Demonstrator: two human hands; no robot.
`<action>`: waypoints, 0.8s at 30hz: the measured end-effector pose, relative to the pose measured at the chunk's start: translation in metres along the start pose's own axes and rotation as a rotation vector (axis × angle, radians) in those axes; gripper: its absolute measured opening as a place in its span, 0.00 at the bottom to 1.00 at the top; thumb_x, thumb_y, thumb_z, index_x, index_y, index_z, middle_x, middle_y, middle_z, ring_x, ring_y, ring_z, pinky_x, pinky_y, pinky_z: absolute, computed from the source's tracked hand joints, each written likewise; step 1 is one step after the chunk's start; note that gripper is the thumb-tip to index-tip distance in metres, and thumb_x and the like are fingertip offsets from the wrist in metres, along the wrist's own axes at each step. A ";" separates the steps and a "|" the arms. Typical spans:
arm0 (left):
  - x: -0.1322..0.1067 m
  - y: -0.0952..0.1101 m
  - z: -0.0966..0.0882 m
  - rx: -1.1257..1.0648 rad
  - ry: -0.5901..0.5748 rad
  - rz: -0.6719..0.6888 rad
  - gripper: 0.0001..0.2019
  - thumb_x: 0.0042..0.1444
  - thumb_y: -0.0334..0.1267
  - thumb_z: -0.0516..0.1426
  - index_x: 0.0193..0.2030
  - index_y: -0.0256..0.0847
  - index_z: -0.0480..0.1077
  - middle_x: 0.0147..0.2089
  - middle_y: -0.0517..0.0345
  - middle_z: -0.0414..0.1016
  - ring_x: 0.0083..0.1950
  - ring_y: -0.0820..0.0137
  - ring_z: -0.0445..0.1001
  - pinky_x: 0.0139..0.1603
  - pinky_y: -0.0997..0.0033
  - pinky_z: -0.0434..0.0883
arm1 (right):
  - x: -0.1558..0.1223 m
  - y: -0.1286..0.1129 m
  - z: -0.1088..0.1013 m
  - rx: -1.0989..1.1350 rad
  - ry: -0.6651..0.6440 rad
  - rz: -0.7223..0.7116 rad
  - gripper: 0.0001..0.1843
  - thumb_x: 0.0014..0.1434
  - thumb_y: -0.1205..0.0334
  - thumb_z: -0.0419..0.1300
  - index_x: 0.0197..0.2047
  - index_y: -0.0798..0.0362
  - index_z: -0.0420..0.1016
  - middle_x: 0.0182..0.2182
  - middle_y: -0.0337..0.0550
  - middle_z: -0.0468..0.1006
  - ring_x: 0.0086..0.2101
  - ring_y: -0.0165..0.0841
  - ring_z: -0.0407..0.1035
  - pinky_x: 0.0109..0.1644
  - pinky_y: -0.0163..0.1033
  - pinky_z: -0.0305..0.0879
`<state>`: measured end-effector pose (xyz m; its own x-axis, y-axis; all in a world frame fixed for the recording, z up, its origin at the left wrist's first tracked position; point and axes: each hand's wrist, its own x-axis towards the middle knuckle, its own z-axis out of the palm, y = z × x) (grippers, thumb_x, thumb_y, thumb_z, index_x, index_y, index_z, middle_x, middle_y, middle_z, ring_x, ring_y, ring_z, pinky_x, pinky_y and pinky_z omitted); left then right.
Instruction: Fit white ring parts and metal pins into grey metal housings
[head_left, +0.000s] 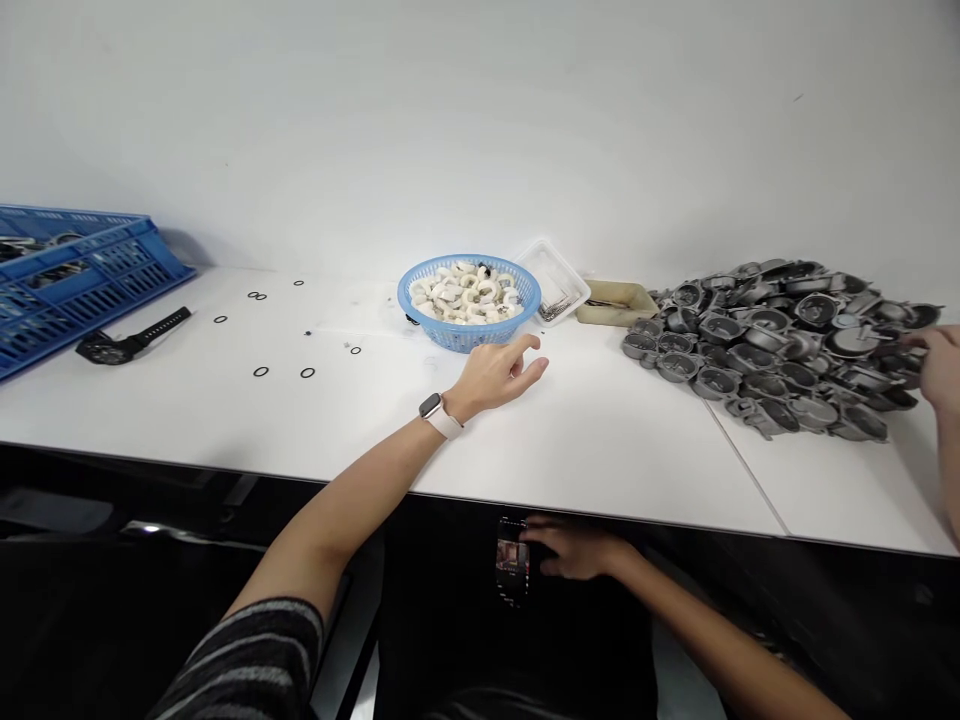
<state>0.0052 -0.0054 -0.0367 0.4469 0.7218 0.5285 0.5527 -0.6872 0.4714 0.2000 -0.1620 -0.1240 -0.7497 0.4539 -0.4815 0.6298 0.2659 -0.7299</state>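
My left hand [491, 380], wearing a smartwatch [430, 405] on a pale strap, is just above the white table in front of a blue plastic basket [470, 338]. Its thumb and fingers are apart, with nothing between them. White ring-shaped parts [469, 290] fill the basket. Below the table's edge, my right hand [574, 548] reaches across my lap to a phone [513, 560] with a lit screen. Its fingers are spread, and the fingertips meet the phone's upper right side. Whether they press on it I cannot tell.
A heap of grey metal housings [780, 345] lies at right, with another person's hand [943, 368] at its far side. Behind the basket are a white tray [574, 285] of small metal pieces and a beige tray [615, 312]. Black rings [307, 373], a black wristwatch [112, 349] and a blue crate [112, 262] are leftward.
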 end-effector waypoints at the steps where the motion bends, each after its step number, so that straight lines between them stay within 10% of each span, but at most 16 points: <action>1: 0.000 0.000 0.001 0.014 0.005 0.001 0.18 0.68 0.53 0.49 0.51 0.42 0.70 0.26 0.64 0.73 0.27 0.71 0.71 0.33 0.71 0.62 | -0.011 -0.009 -0.005 0.019 -0.040 -0.071 0.25 0.63 0.59 0.67 0.63 0.49 0.74 0.60 0.49 0.74 0.58 0.43 0.70 0.64 0.47 0.66; 5: 0.000 -0.003 0.005 0.064 0.043 0.027 0.16 0.67 0.50 0.51 0.49 0.42 0.71 0.24 0.65 0.72 0.26 0.72 0.71 0.32 0.71 0.61 | -0.076 -0.053 -0.054 0.190 0.058 -0.434 0.21 0.67 0.57 0.63 0.62 0.50 0.76 0.53 0.46 0.81 0.52 0.37 0.76 0.59 0.40 0.70; 9: 0.002 -0.003 0.011 0.084 0.102 0.035 0.12 0.67 0.46 0.52 0.46 0.41 0.72 0.23 0.65 0.72 0.25 0.73 0.70 0.30 0.73 0.60 | -0.107 -0.056 -0.142 0.129 0.775 -0.462 0.08 0.65 0.58 0.65 0.47 0.48 0.82 0.41 0.44 0.83 0.44 0.36 0.77 0.52 0.41 0.73; 12: 0.008 0.003 0.015 0.108 0.132 0.017 0.11 0.66 0.42 0.51 0.38 0.41 0.72 0.23 0.64 0.71 0.25 0.74 0.69 0.30 0.72 0.59 | -0.075 -0.029 -0.200 0.380 1.100 -0.468 0.10 0.63 0.54 0.67 0.44 0.50 0.81 0.33 0.42 0.81 0.35 0.34 0.76 0.44 0.40 0.75; 18: 0.029 0.030 0.018 -0.022 -0.059 0.001 0.13 0.68 0.44 0.52 0.38 0.40 0.73 0.27 0.63 0.74 0.27 0.74 0.68 0.33 0.71 0.60 | 0.011 0.008 -0.219 0.784 1.046 -0.393 0.17 0.55 0.47 0.69 0.39 0.52 0.78 0.29 0.39 0.76 0.29 0.29 0.71 0.32 0.33 0.69; 24: 0.039 0.041 0.030 -0.263 -0.190 -0.010 0.18 0.69 0.48 0.52 0.35 0.39 0.74 0.31 0.61 0.75 0.30 0.74 0.68 0.34 0.71 0.61 | 0.011 0.013 -0.192 0.784 0.896 -0.438 0.22 0.62 0.40 0.63 0.45 0.51 0.78 0.33 0.40 0.77 0.36 0.33 0.73 0.40 0.36 0.72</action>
<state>0.0663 -0.0032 -0.0175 0.5793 0.7139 0.3933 0.3678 -0.6595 0.6555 0.2389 0.0099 -0.0451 -0.2714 0.9516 0.1441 -0.1538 0.1049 -0.9825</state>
